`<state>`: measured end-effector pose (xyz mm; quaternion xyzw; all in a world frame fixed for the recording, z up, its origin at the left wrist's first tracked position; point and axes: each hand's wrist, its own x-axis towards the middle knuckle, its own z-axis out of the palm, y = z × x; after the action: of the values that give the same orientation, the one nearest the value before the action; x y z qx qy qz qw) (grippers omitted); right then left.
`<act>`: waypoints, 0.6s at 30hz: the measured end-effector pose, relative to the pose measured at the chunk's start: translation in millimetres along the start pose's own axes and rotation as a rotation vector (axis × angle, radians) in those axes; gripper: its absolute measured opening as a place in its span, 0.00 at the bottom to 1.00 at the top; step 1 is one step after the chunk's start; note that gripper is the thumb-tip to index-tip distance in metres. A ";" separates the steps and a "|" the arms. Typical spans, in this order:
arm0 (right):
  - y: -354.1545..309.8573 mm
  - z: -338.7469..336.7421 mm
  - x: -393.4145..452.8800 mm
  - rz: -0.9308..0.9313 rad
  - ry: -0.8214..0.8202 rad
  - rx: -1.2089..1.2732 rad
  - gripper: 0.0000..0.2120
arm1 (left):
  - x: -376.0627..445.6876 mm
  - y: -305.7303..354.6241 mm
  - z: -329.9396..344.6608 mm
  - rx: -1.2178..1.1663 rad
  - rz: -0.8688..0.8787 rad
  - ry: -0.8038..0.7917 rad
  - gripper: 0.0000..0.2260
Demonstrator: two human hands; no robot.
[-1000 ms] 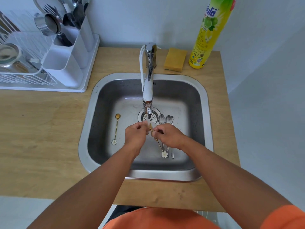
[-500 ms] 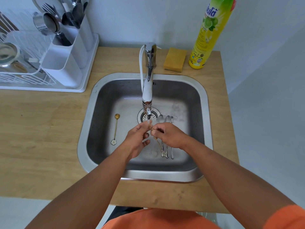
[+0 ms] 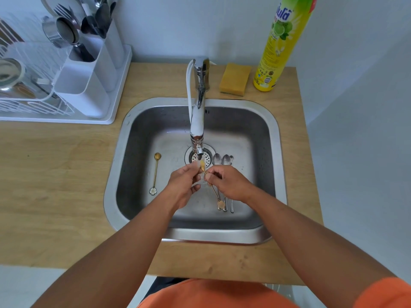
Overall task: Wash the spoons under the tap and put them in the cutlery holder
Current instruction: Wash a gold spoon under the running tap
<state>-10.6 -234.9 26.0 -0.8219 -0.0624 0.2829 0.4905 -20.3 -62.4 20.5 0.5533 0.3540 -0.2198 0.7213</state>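
Gold spoon (image 3: 210, 185): pinched by right hand (image 3: 229, 183), bowl under the tap (image 3: 198, 121) spout; left hand (image 3: 183, 184) fingertips pinch the bowl. Second gold spoon (image 3: 155, 173): sink (image 3: 273, 174) floor, left of tap. Silver spoons (image 3: 222, 161): sink floor, right of tap. Cutlery holder (image 3: 89, 72): far left of tap, on the counter.

A gold spoon (image 3: 211, 185) is held under the tap (image 3: 198, 121) by both hands, left (image 3: 183, 185) and right (image 3: 229, 182). More spoons (image 3: 224, 162) are seen lying in the sink (image 3: 115, 174).
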 end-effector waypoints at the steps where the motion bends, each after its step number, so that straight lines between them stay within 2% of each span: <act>1: 1.0 -0.1 -0.3 0.000 0.005 -0.001 0.10 | -0.5 -1.0 -2.0 0.021 0.009 -0.010 0.04; 6: 7.9 1.7 -3.3 0.014 -0.002 -0.012 0.09 | -5.9 -3.8 -1.1 0.130 0.027 0.030 0.08; 13: 9.4 12.7 -8.1 0.040 0.044 0.036 0.09 | -8.3 -4.9 8.1 0.124 0.059 0.226 0.13; 15: 6.3 13.9 -7.9 0.038 0.047 0.046 0.09 | -8.6 -2.7 8.5 0.102 0.072 0.216 0.13; 18: 1.6 9.9 -6.3 0.028 0.009 0.106 0.10 | -10.1 3.2 2.9 0.073 0.038 0.084 0.11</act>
<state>-21.3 -230.4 23.6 -0.7968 -0.0334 0.2890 0.5295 -23.8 -65.1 30.6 0.5947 0.3651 -0.1952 0.6892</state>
